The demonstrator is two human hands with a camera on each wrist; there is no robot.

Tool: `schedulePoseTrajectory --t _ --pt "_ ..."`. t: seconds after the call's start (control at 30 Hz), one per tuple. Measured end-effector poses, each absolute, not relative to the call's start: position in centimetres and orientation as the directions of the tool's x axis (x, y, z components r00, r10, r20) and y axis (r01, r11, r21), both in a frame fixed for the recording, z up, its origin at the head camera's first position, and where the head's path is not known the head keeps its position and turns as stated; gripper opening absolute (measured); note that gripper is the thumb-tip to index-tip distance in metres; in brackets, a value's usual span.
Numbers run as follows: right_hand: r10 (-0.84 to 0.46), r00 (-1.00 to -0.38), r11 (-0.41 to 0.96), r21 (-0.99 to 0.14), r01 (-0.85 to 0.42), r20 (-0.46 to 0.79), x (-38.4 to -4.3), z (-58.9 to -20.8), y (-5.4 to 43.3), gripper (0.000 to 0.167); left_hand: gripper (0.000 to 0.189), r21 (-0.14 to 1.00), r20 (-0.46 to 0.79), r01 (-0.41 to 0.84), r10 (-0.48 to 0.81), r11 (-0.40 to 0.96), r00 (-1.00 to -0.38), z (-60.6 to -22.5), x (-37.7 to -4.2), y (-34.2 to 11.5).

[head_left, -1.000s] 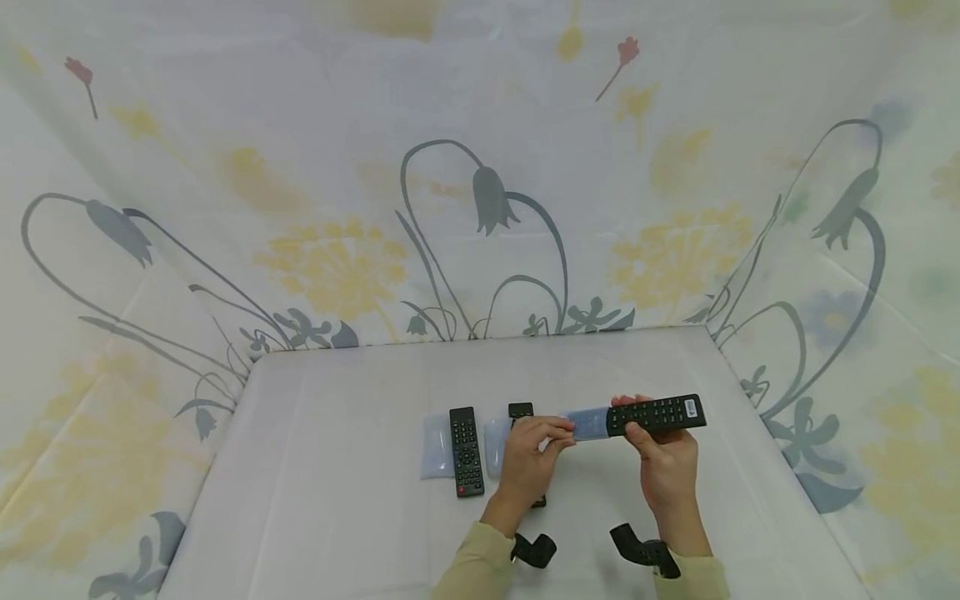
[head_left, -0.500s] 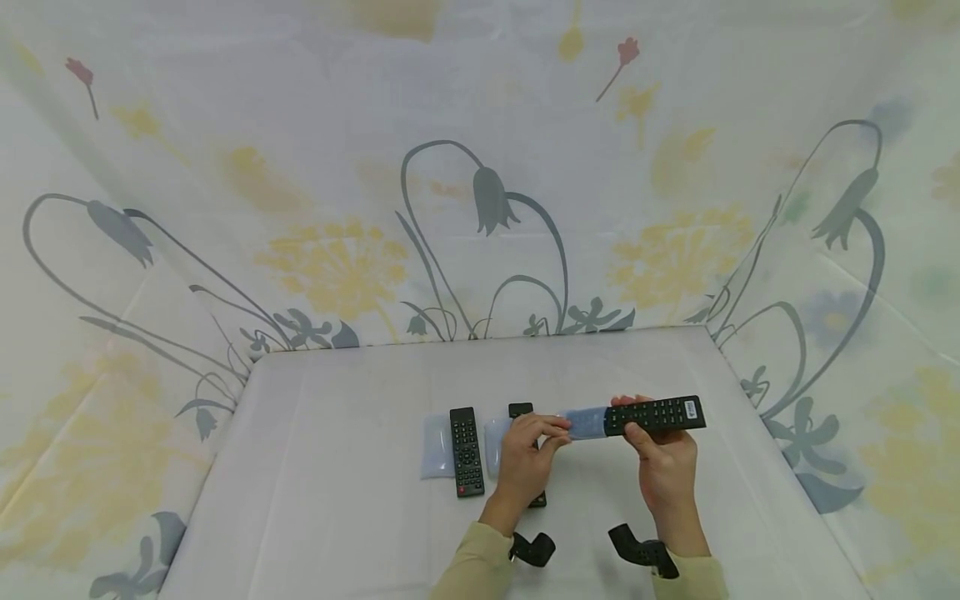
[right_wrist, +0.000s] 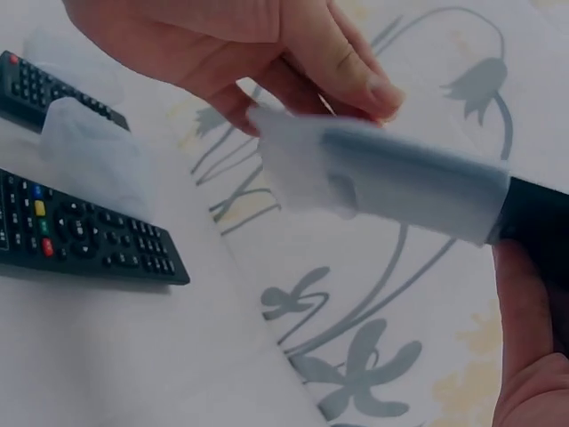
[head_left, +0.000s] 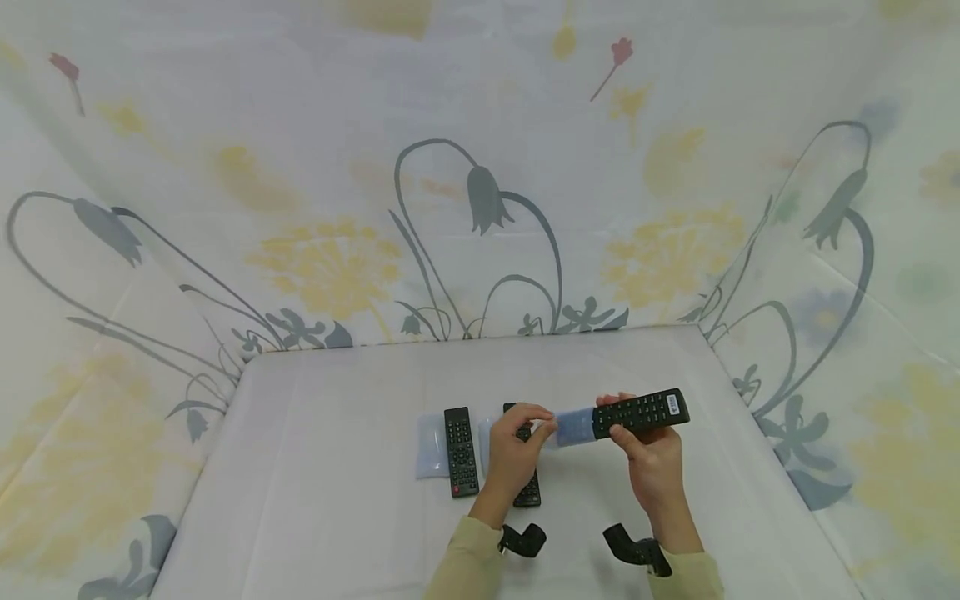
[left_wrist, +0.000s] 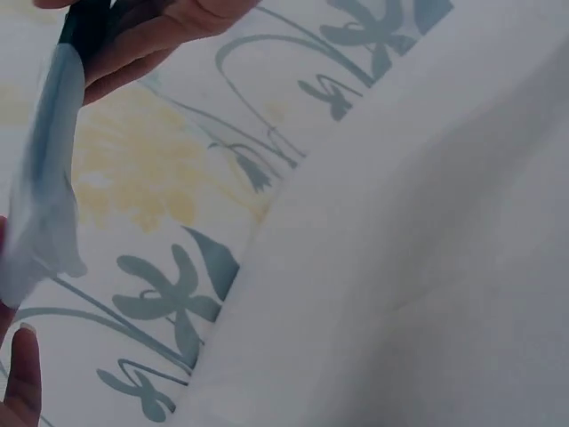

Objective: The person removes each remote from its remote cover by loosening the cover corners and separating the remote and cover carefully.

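My right hand (head_left: 656, 467) grips a black remote control (head_left: 641, 412) above the white table, its thumb on the near edge and fingers behind. The remote's button side and a small white label face up in the head view. A translucent bluish plastic sleeve (head_left: 576, 427) covers its left end. My left hand (head_left: 513, 454) pinches the free end of that sleeve between thumb and fingers. The right wrist view has the sleeve (right_wrist: 418, 178) stretching past the remote's end, loose and crumpled near the left fingertips. The left wrist view catches the sleeve (left_wrist: 44, 196) only at its edge.
Two more black remotes lie on the white table (head_left: 337, 500): one remote (head_left: 461, 452) to the left, another remote (head_left: 527, 492) partly hidden under my left hand. Beside them lie plastic sleeves, one sleeve (head_left: 432, 446) at far left. A flowered cloth (head_left: 337, 267) walls the back and sides.
The head view has shifted slightly. Both hands, the held remote and its sleeve have moved a little left, and the remote's right end tilts up more. The left hand still pinches the sleeve's end.
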State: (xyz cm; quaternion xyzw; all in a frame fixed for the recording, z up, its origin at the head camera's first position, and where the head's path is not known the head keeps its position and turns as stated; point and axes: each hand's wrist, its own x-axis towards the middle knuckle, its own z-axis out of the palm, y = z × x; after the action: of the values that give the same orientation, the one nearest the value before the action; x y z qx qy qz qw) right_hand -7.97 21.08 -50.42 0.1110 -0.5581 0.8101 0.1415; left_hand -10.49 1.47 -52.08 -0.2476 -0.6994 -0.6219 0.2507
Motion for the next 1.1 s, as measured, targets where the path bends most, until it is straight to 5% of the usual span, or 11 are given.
schedulePoseTrajectory --t 0.3,0.47,0.8,1.1 --pt "0.047 -0.935 -0.412 -0.847 -0.338 0.35 -7.8 -50.4 21.3 0.04 0.015 0.937 0.341 0.347 0.124 0.031 -0.932 -49.4 -10.2 0.8" --pt "-0.011 -0.926 -0.434 -0.836 -0.335 0.377 -7.8 -50.5 21.3 0.042 0.017 0.985 0.172 0.175 0.211 -0.004 -0.962 -48.8 -10.3 0.9" --pt "0.015 -0.92 -0.43 -0.828 -0.36 0.392 -8.1 -50.4 20.6 0.046 0.012 0.982 0.164 0.169 0.063 0.088 -0.984 -51.9 -11.6 2.4" --pt "0.087 -0.913 -0.397 -0.827 -0.399 0.398 -7.8 -50.4 19.9 0.05 0.013 0.99 0.136 0.134 -0.069 0.039 -0.988 -52.2 -11.9 3.2"
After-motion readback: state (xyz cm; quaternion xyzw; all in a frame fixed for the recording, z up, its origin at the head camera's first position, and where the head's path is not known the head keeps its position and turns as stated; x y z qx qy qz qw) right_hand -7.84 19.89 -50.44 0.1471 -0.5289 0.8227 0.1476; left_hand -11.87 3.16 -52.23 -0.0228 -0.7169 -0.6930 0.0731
